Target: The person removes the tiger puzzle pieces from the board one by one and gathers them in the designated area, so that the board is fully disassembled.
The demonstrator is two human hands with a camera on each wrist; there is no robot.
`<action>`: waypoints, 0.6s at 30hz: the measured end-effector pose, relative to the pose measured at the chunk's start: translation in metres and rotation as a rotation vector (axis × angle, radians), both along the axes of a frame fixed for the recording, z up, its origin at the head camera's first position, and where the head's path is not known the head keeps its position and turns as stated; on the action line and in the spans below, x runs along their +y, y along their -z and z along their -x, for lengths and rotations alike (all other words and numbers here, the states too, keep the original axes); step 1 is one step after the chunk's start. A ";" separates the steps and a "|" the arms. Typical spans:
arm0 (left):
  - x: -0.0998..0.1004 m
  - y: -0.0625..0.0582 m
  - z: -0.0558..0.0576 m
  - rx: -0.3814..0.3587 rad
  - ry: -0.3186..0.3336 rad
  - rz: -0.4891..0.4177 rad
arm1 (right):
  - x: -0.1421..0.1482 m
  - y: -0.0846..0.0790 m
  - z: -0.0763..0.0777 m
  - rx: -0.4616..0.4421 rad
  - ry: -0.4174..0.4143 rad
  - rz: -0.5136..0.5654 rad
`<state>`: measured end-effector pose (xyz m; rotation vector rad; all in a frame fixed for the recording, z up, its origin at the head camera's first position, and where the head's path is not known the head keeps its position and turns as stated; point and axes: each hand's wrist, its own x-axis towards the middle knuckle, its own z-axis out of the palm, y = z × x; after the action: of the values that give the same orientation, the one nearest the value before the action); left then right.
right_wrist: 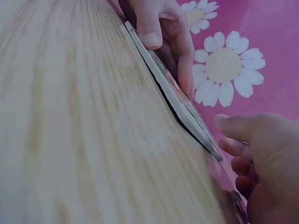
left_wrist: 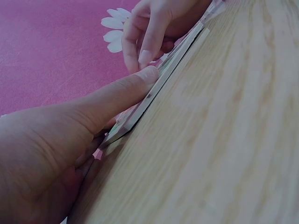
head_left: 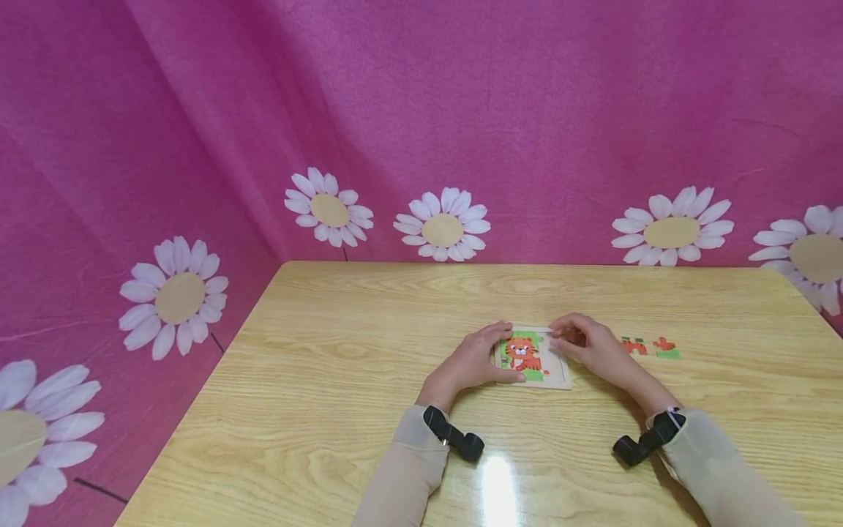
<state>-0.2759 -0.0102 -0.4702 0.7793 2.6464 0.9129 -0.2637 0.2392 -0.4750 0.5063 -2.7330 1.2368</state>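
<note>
A jigsaw board (head_left: 558, 375) with a pale frame lies on the table, its left part filled with a tiger picture (head_left: 522, 355) on green. My left hand (head_left: 470, 359) grips the board's left side, with fingers at the far edge and the thumb (left_wrist: 140, 81) over the near edge. Above the board's far right corner is my right hand (head_left: 596, 351), its fingers bent and thumb near the index finger. Whether it pinches a piece I cannot tell. Right of that hand lie loose jigsaw pieces, one orange and green (head_left: 634, 345), another orange with a green edge (head_left: 667, 348).
The wooden table (head_left: 316, 380) runs back to a pink curtain (head_left: 527, 110) printed with white daisies. Black wrist straps with camera mounts (head_left: 461, 438) stick out over the table below both hands. A bright light reflection shows on the near tabletop.
</note>
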 end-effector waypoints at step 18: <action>0.000 -0.001 0.000 0.005 0.003 -0.010 | -0.029 -0.006 0.007 -0.005 -0.015 -0.106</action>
<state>-0.2755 -0.0103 -0.4688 0.7886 2.6457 0.9247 -0.2709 0.2104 -0.4687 0.5356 -2.8157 1.1015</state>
